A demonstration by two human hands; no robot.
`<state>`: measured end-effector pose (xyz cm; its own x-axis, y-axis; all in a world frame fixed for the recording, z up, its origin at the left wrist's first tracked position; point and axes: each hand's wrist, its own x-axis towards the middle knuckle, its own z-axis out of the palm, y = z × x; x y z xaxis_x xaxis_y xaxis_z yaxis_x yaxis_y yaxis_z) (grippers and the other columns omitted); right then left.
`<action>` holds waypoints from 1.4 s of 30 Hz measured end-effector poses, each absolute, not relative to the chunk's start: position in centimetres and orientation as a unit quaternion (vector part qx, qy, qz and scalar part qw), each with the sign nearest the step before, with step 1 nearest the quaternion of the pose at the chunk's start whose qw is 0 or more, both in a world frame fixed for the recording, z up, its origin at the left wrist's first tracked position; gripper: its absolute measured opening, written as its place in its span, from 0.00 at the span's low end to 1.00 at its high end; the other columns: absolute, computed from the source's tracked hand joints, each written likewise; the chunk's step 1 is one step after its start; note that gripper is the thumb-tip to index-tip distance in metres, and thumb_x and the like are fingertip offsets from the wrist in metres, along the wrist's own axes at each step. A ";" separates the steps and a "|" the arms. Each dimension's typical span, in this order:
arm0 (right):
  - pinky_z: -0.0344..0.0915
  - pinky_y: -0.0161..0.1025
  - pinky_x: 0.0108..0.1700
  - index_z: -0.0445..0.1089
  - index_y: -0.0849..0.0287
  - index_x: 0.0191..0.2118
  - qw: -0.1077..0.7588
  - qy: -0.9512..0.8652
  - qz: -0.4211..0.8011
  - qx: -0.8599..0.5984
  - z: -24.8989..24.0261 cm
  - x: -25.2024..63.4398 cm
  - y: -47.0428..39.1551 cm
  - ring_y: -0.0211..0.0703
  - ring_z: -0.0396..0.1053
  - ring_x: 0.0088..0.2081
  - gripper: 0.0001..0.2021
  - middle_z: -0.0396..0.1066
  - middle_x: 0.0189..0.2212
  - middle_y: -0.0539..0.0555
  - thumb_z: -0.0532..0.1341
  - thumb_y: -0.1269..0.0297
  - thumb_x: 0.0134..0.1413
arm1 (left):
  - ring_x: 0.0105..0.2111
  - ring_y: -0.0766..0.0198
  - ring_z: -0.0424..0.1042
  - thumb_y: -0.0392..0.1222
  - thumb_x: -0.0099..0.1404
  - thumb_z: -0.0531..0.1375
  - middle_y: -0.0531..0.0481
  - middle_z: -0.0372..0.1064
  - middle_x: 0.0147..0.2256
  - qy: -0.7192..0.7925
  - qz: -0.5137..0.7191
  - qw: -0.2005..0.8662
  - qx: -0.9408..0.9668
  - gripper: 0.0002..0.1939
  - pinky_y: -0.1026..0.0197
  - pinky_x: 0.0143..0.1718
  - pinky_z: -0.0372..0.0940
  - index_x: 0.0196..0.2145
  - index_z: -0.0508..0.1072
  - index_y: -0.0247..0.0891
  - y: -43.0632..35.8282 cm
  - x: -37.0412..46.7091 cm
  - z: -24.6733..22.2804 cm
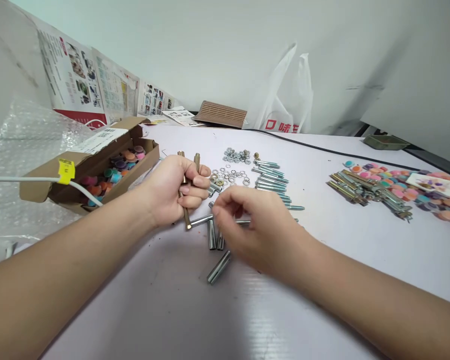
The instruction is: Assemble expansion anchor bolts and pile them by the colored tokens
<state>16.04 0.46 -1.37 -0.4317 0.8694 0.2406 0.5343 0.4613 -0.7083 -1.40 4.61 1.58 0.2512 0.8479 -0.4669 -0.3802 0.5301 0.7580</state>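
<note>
Our left forearm reaches in from the lower left, the left hand (172,190) turned so that its curled fingers face us, closed around a small bunch of slender brass-coloured metal rods (188,220). Our right forearm comes from the lower right; the right hand (253,227) is palm down just beside the left, thumb and forefinger bent towards each other. A small silver end shows at those fingertips, but we cannot tell whether they grip it.

The brass-coloured rods stand steeply in our left fist, their ends poking out above the fingers and one reaching below, with a faceted tip near the table. Below and between our hands, shiny silver metal tubes (218,268) lie scattered on the glossy white tabletop (165,310); our right hand partly covers some of them.

Beyond our hands lie thin silver ring washers (243,175), a cluster of silver hexagonal nuts (237,155) and a row of silver threaded studs (272,181). To the right, a pile of silver and brass-coloured bolts (363,187) sits against many colourful round discs (408,192). On the left, an open brown cardboard box (144,162) holds similar discs, with a white cable (30,179) crossing in front of it.
</note>
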 end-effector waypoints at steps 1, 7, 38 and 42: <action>0.56 0.33 0.25 0.69 0.56 0.30 0.276 -0.805 0.294 -0.435 -1.3 15.7 -0.1 0.32 0.63 0.25 0.08 0.71 0.24 0.45 0.57 0.61 0.59 | 0.13 0.77 0.44 0.27 0.37 0.54 0.57 0.49 0.19 0.440 0.424 0.751 0.251 0.14 0.73 0.09 0.41 0.25 0.59 0.36 4.5 -1.4 1.7; 0.48 0.34 0.24 0.60 0.59 0.23 0.228 -0.823 0.331 -0.402 -1.8 14.4 -0.7 0.30 0.50 0.22 0.18 0.58 0.18 0.45 0.56 0.56 0.63 | 0.14 0.75 0.47 0.27 0.39 0.54 0.57 0.50 0.20 0.381 0.425 0.793 0.213 0.15 0.72 0.10 0.42 0.28 0.59 0.37 3.3 -0.8 2.4; 0.63 0.35 0.32 0.70 0.57 0.35 0.362 -0.802 0.238 -0.410 0.6 17.6 1.5 0.36 0.68 0.29 0.02 0.73 0.28 0.48 0.59 0.68 0.57 | 0.23 0.73 0.64 0.17 0.52 0.51 0.49 0.62 0.30 0.358 0.518 0.734 0.256 0.16 0.73 0.19 0.59 0.33 0.63 0.35 3.3 0.0 1.5; 0.60 0.36 0.32 0.72 0.58 0.32 0.187 -0.890 0.234 -0.343 0.7 17.9 1.5 0.36 0.67 0.29 0.06 0.73 0.27 0.48 0.58 0.71 0.54 | 0.16 0.76 0.53 0.18 0.48 0.51 0.54 0.57 0.25 0.361 0.442 0.773 0.277 0.17 0.74 0.10 0.41 0.30 0.61 0.36 3.2 -0.8 2.2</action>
<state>17.90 1.46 0.69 -0.6940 0.6988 0.1732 0.5234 0.6549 -0.5451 -0.80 3.19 2.24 0.3482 0.8832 -0.3141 -0.4833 0.4563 0.7471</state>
